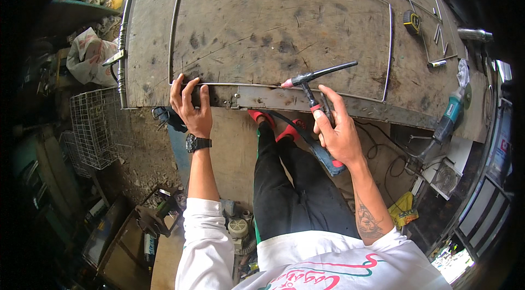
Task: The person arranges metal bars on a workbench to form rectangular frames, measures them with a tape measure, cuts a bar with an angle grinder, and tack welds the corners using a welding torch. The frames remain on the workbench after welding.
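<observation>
A thin metal rod bent into a large rectangular frame (391, 44) lies flat on the scarred wooden worktable (246, 27). At the frame's near left corner, my left hand (192, 110) rests its spread fingertips on the near rod and the table edge. My right hand (338, 129) is closed round the handle of a TIG welding torch (320, 72). The torch's pink nozzle points left, at or just above the near rod around its middle; I cannot tell whether it touches. Its long black back cap reaches up to the right.
A yellow-black tape measure (412, 22) and short rod pieces (439, 36) lie on the table's right side. An angle grinder (451, 112) hangs at the right edge. Cables (391, 164) loop below it. A wire basket (94, 126) stands at left.
</observation>
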{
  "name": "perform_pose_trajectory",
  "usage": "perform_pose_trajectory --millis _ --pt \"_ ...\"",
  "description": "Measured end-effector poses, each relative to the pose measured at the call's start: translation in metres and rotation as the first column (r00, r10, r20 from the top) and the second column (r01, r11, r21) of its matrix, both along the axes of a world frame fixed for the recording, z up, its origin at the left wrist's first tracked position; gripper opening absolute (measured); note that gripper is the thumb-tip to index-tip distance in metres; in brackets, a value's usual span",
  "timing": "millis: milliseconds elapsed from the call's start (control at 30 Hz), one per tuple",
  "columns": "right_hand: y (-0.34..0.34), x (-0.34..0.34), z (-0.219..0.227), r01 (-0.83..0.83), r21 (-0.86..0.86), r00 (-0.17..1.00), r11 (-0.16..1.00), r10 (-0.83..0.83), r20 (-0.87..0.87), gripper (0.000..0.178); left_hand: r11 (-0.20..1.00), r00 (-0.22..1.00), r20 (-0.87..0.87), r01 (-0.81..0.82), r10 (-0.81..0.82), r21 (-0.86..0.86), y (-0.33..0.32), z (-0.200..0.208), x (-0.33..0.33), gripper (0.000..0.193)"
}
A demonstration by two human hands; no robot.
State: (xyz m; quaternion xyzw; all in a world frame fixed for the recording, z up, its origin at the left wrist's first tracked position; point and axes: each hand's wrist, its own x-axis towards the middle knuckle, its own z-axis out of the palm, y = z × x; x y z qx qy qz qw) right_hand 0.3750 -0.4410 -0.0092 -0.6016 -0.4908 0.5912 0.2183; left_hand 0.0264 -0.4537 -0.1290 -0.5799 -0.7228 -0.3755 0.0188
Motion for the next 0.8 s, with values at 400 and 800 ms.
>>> perform_pose_trajectory --millis 400,800 --pt "-0.002 0.001 -0.009 -0.09 0.117 0.992 0.989 0.079 0.095 0.055 1.0 1.0 0.017 -0.015 0.015 0.013 0.002 -0.008 -0.002 0.025" --pt "-0.001 0.001 -0.003 0.021 0.019 1.0 1.0 -0.021 -0.012 0.056 1.0 1.0 0.028 -0.01 0.01 -0.005 0.0 -0.011 -0.006 0.025"
